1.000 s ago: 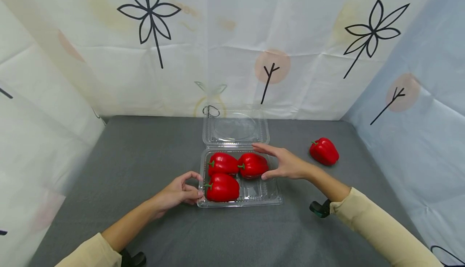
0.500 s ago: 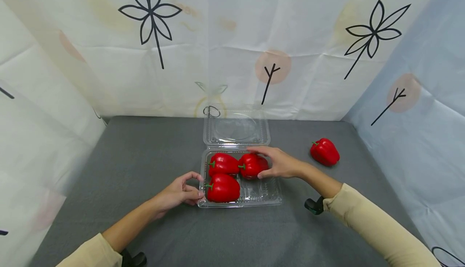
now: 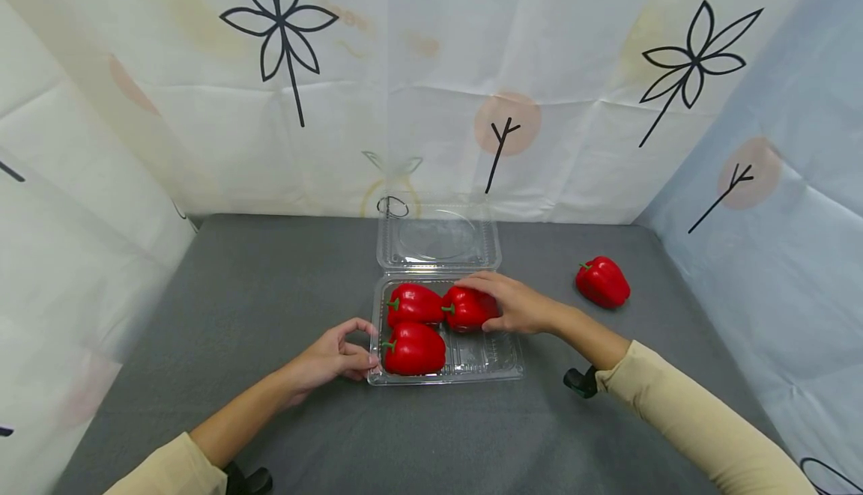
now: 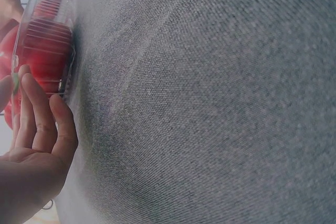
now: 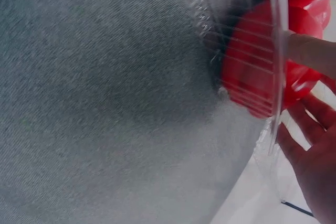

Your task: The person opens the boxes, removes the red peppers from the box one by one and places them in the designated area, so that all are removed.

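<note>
A clear plastic clamshell container [image 3: 482, 364] lies with its lid raised on the grey table. Inside are three red bell peppers: one at the front left [image 3: 414, 349], one at the back left [image 3: 416, 304] and one at the back right [image 3: 467, 309]. My left hand [image 3: 332, 356] holds the container's left rim; the left wrist view has its fingers [image 4: 39, 121] against the outer wall below the rim. My right hand [image 3: 522, 304] grips the back-right pepper, fingers over its far side and thumb at its near right. In the right wrist view, the rim partly covers this pepper [image 5: 249, 59].
Another red bell pepper [image 3: 602, 282] sits on the table to the right, beyond my right forearm. The lid [image 3: 438, 237] stands up behind the base, near the back curtain [image 3: 431, 105]. Curtains also flank the table [image 3: 283, 278] on both sides.
My right hand has moved slightly left and closed from a wide spread around the back-right pepper. The left hand, container and peppers look unmoved.
</note>
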Available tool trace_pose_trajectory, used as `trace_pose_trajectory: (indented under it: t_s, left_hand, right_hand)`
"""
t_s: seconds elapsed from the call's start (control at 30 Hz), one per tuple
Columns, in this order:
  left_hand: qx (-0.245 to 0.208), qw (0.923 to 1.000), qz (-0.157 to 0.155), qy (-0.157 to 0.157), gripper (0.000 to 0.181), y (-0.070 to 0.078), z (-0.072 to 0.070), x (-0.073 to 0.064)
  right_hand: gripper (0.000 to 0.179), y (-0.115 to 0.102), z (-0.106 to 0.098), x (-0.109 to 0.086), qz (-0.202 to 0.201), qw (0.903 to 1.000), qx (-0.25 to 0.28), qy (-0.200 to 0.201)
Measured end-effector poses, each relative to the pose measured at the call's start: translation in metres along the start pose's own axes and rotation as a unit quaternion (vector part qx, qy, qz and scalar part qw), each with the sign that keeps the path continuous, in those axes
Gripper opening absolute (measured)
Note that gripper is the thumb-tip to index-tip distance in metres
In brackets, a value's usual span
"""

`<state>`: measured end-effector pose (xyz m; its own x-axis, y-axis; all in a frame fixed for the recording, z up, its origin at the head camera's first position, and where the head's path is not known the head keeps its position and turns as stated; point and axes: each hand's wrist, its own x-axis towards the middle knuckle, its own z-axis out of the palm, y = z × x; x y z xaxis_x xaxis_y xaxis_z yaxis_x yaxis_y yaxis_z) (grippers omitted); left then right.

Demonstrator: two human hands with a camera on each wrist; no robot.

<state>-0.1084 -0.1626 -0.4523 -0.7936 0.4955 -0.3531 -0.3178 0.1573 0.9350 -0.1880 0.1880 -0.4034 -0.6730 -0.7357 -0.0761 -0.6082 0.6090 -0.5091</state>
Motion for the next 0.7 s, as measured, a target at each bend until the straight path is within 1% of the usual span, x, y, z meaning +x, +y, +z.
trace_pose_trajectory:
  t_s: [0.27,0.7]
  left_hand:
    - [0.002,1.0,-0.006,0.005,0.047,0.0,0.001,0.0]
    - [0.001,1.0,-0.003,0.003,0.047,0.002,0.001,-0.001]
  right_hand:
    - [0.075,-0.006,-0.002,0.001,0.014,0.9998,-0.014,-0.001]
    - [0.076,-0.012,-0.008,-0.003,-0.009,0.9999,-0.002,0.015]
